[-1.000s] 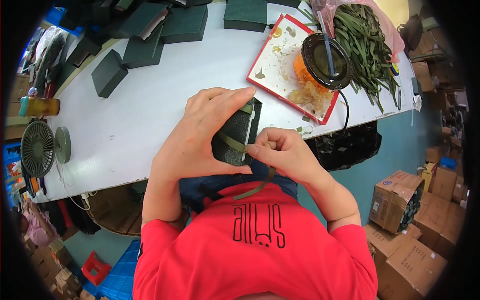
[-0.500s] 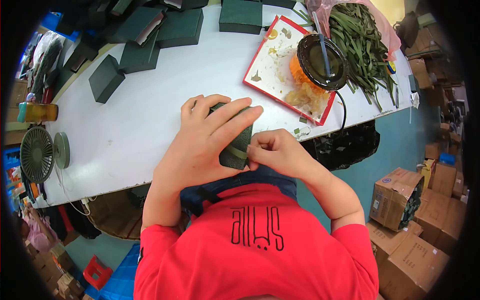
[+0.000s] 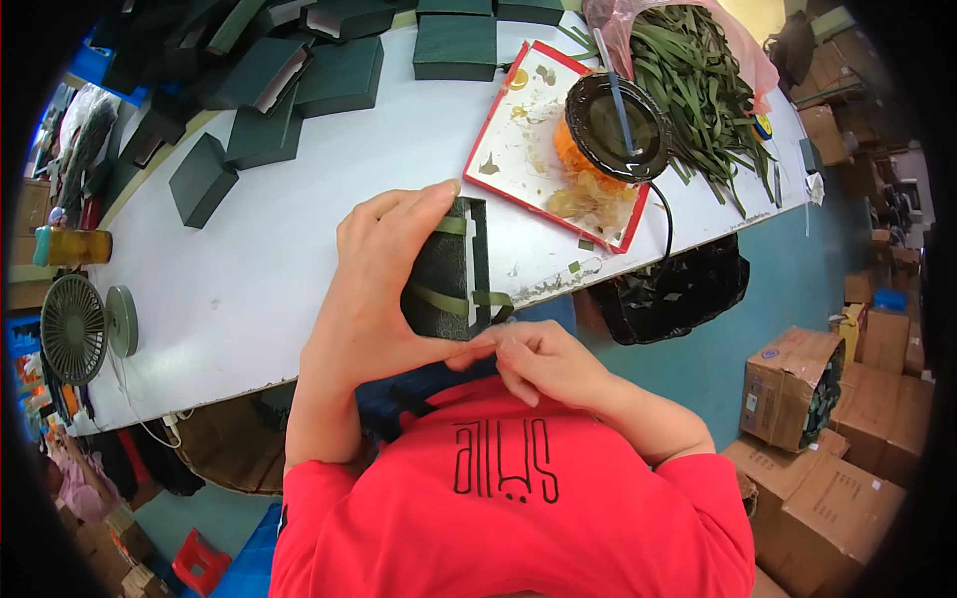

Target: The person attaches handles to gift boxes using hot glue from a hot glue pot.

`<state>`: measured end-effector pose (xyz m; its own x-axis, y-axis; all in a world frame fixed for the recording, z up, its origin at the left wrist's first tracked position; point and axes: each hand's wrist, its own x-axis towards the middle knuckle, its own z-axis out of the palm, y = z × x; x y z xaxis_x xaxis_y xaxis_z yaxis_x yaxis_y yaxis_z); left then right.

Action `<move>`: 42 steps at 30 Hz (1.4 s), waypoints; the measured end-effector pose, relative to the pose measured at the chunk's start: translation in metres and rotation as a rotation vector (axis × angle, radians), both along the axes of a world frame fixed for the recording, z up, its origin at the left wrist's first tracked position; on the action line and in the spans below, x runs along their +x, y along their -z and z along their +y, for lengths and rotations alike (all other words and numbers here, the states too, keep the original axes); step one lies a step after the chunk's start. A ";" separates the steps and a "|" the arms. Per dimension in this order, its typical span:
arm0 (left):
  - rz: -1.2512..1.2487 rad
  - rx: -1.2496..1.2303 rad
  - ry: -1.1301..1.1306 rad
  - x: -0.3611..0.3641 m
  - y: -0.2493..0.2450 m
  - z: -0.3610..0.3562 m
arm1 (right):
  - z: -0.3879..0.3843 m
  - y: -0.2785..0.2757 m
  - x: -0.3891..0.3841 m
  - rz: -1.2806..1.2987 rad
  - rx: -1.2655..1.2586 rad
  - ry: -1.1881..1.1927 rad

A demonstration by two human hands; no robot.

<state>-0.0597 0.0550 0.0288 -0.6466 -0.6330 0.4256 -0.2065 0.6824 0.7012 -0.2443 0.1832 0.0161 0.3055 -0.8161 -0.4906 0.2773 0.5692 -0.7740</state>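
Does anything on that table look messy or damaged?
Yes: lumpy amber residue lies beside the black-rimmed pot on the red-edged tray, as if spilled. The white table also looks chipped along its front edge, near the right hand.

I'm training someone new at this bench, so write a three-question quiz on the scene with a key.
1. Which hand, left or right, spans the dark green rectangular box banded with olive ribbon?

2. True or false: in the picture, the round green plastic fan stands left of the red-rimmed white tray.

3. What is heaped against the translucent pink plastic bag?
A) brown cartons
B) long olive-green strips
C) red stools

Key: 1 the left hand; 2 true; 3 B.
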 end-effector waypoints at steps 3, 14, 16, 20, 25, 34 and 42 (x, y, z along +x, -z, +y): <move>-0.042 0.006 0.031 0.000 -0.002 0.004 | 0.005 0.022 0.002 -0.210 -0.047 0.232; -0.186 0.031 -0.106 0.033 0.003 0.009 | 0.003 0.016 -0.041 -0.460 -0.122 0.906; -0.208 0.051 -0.128 0.037 0.005 0.011 | 0.001 0.016 -0.046 -0.439 -0.150 0.936; -0.233 0.068 -0.145 0.039 0.006 0.012 | -0.002 0.020 -0.049 -0.379 -0.216 0.937; -0.231 0.069 -0.091 0.033 0.005 0.010 | -0.011 0.019 -0.058 -0.197 -0.291 0.965; -0.222 0.011 0.067 -0.001 -0.005 0.008 | -0.034 0.010 -0.094 0.182 -0.289 0.889; -0.210 -0.017 0.124 -0.012 -0.006 0.009 | -0.044 0.011 -0.098 0.271 -0.227 0.831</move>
